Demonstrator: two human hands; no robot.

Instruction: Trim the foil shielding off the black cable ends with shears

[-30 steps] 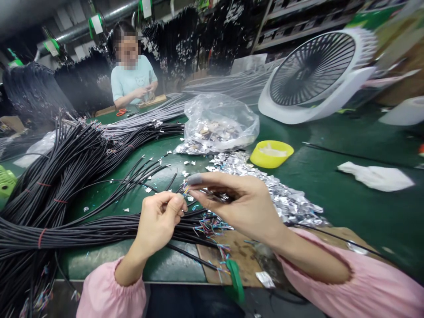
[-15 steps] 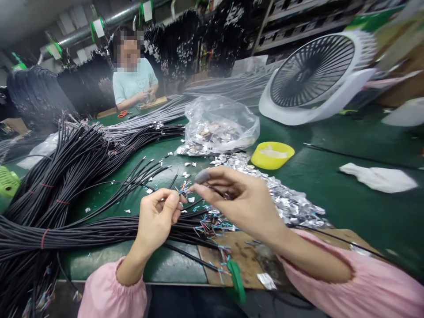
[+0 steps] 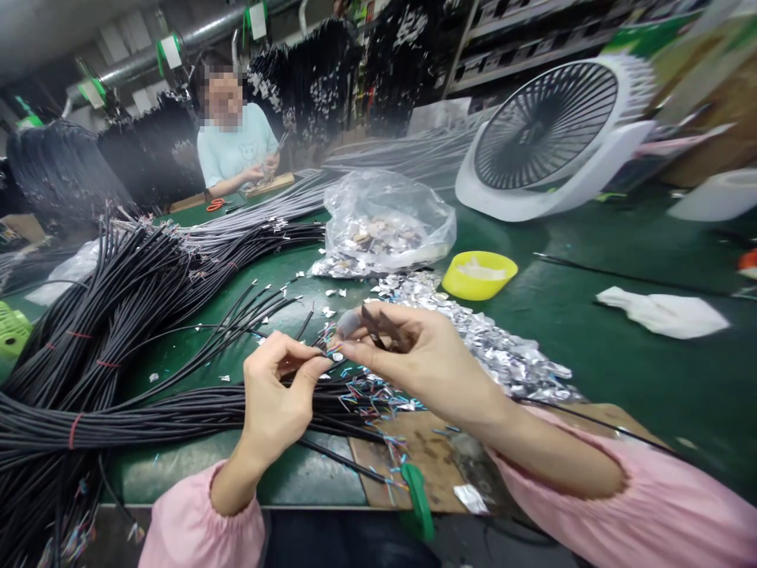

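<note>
My left hand (image 3: 282, 394) is closed in a pinch on the end of a black cable (image 3: 319, 353), whose thin coloured wires fan out toward the right. My right hand (image 3: 414, 355), with a grey cover (image 3: 348, 323) on one fingertip, has its thumb and forefinger at those wires. Tucked in its curled fingers is a dark two-pronged tool like tweezers (image 3: 374, 325), points upward. Below both hands lies a bundle of black cables (image 3: 195, 414) with stripped, coloured wire ends (image 3: 378, 398).
A heap of foil scraps (image 3: 502, 355) lies behind my right hand, near a clear bag (image 3: 390, 221) of pieces and a yellow bowl (image 3: 479, 276). A white fan (image 3: 550, 142) stands at the back right. Another person (image 3: 236, 150) works across the green table (image 3: 620, 379).
My right hand has come slightly left, its fingertips now at the wires. The tool's two prongs now show above its fingers. My left thumb and forefinger have straightened into a flatter pinch.
</note>
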